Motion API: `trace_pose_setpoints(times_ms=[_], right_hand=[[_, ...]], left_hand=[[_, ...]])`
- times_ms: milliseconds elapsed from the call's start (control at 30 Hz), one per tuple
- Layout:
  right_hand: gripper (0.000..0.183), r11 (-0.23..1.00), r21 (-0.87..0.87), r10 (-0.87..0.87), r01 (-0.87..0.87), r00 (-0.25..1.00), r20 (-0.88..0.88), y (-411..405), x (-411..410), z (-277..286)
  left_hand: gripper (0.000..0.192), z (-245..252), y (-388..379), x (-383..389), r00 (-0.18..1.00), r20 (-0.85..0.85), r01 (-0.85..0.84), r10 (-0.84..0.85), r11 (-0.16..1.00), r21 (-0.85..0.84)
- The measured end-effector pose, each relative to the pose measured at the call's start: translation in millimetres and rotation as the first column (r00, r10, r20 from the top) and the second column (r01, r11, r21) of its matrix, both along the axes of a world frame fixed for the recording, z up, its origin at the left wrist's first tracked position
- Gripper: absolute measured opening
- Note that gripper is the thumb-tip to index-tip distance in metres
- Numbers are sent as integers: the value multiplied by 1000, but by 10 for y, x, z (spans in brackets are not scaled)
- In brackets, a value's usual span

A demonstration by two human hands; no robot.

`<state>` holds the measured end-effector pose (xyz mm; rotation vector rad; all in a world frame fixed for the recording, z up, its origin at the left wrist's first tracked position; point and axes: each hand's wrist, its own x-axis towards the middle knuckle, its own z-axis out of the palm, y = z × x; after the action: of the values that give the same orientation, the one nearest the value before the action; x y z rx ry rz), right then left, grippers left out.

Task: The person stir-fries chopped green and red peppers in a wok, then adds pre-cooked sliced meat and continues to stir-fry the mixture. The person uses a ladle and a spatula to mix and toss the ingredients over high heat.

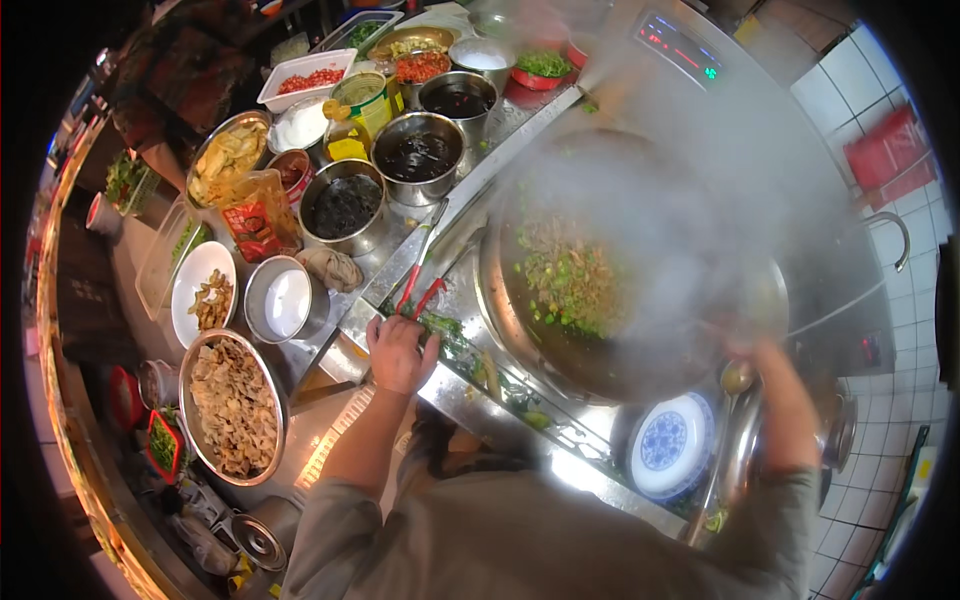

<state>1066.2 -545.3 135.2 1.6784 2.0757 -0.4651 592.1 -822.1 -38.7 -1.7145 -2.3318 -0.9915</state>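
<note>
Steam rises over a large wok [525, 330], which holds shredded food with chopped green pieces [577, 277]. My right hand [742, 341] is at the wok's lower right side, blurred by steam; whether it holds a tool cannot be made out. Near it lies a metal ladle [737, 377]. My left hand [400, 349] rests at the stove's front edge, by the red handles of a pair of tongs [420, 281]; whether its fingers grip anything is not clear. A blue-and-white patterned plate [670, 448] sits below the wok, close to my right forearm.
Left of the stove stand steel pots of dark liquid [418, 148], an empty-looking steel pot [279, 298], a white bowl with food pieces [184, 304] and a large bowl of sliced meat [196, 442]. Vegetable scraps [484, 367] line the stove's front edge. Another person's arm [161, 163] shows at upper left.
</note>
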Motion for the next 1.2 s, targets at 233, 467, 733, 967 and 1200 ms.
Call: trace_pose_setpoints(times_ms=[233, 467, 733, 967, 1200], right_hand=[[43, 977, 188, 142, -101, 965, -221, -415, -539, 187], [30, 995, -5, 93, -97, 928, 361, -561, -316, 1424], [39, 652, -672, -655, 350, 707, -268, -903, -1285, -81], [25, 847, 499, 314, -183, 930, -192, -760, -753, -410], [26, 819, 534, 41, -212, 949, 314, -358, -600, 545]], left_hand=[[19, -8, -46, -29, 1000, 7, -4, 4, 999, -39], [36, 449, 20, 463, 914, 78, 387, -397, 914, 123], [21, 840, 303, 1344, 608, 273, 742, -745, 656, 137], [19, 763, 431, 1490, 670, 180, 737, -720, 675, -45], [17, 797, 452, 1433, 698, 102, 712, -709, 670, -212]])
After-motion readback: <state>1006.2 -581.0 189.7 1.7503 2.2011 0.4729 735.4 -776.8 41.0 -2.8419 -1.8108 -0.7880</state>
